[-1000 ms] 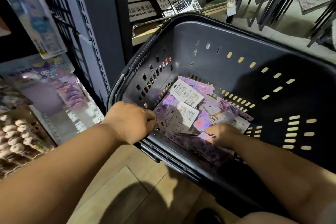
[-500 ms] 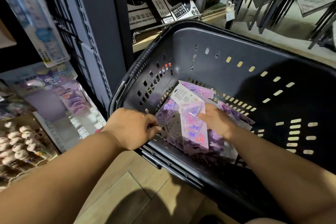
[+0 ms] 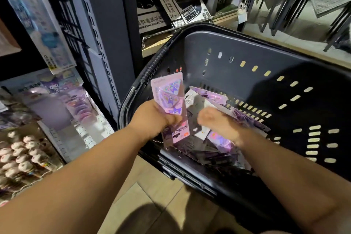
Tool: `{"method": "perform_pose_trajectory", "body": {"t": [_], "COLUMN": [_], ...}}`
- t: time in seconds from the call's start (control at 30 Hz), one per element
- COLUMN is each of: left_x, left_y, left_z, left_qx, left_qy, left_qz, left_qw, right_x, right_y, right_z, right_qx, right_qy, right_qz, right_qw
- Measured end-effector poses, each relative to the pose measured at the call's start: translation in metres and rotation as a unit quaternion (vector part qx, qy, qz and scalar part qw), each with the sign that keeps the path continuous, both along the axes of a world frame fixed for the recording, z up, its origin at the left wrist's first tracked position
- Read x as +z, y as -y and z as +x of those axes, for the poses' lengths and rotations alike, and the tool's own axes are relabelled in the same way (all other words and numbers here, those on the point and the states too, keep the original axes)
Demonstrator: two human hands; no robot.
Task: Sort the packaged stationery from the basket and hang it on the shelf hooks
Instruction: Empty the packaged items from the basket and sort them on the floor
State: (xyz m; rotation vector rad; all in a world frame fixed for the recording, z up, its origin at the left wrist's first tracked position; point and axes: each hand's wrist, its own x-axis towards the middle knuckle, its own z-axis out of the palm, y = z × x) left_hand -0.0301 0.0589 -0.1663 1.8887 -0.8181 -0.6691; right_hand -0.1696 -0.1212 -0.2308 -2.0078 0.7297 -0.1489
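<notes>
A black plastic basket (image 3: 247, 59) stands on the floor and holds several purple and white stationery packets (image 3: 212, 99) in its near left corner. My left hand (image 3: 152, 119) grips a pink holographic packet (image 3: 171, 100) upright above the basket's left rim. My right hand (image 3: 218, 123) is blurred, low over the packets in the basket; its fingers look curled, and I cannot make out whether it holds anything.
A dark slotted shelf upright (image 3: 98, 47) stands left of the basket. Hanging packaged goods (image 3: 47, 30) and purple packets (image 3: 62, 89) fill the left display, with small round items (image 3: 20, 152) below. Boxed puzzles (image 3: 171, 0) sit on a wooden shelf behind. Wooden floor (image 3: 144, 205) lies under my arms.
The pink packet has passed from my right hand to my left hand, which left the basket rim and now holds it up. My right hand has dropped back toward the packets.
</notes>
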Motion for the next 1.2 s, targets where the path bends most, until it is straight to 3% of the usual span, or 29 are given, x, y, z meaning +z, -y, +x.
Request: {"method": "perform_pose_trajectory", "body": {"t": [0.03,0.1,0.17,0.37,0.47,0.57,0.77,0.9,1.03,1.2], "left_x": [0.000,-0.003,-0.005,-0.011,-0.011,-0.011,-0.011,-0.012,-0.006,-0.004], "left_y": [0.000,0.002,0.003,0.005,0.006,0.006,0.003,0.004,0.003,0.001], "left_z": [0.000,0.002,0.003,0.005,0.003,0.004,-0.001,0.000,-0.004,-0.002], "left_qx": [0.006,0.016,0.021,0.024,0.024,0.021,0.010,0.023,0.002,0.015], "left_qy": [0.013,0.015,0.009,-0.021,-0.049,-0.064,-0.103,-0.091,-0.138,-0.145], "left_qz": [0.006,0.007,0.012,0.000,-0.016,-0.026,-0.057,-0.058,-0.093,-0.152], "left_qw": [1.000,1.000,1.000,0.999,0.998,0.997,0.993,0.994,0.986,0.978], "right_x": [-0.014,-0.037,-0.057,-0.075,-0.070,-0.062,-0.040,-0.015,0.006,0.028], "right_y": [0.011,0.020,0.019,0.020,0.027,0.032,0.044,0.046,0.039,0.039], "right_z": [-0.016,-0.038,-0.053,-0.059,-0.057,-0.059,-0.058,-0.043,-0.036,-0.039], "right_qx": [0.051,0.137,0.154,0.123,0.141,0.124,0.004,-0.016,-0.009,-0.014], "right_qy": [-0.148,-0.360,-0.415,-0.407,-0.379,-0.349,-0.206,-0.086,0.067,0.111], "right_qz": [-0.073,-0.170,-0.194,-0.255,-0.287,-0.266,-0.109,0.024,0.204,0.217], "right_qw": [0.985,0.907,0.876,0.868,0.868,0.890,0.972,0.996,0.977,0.970]}}
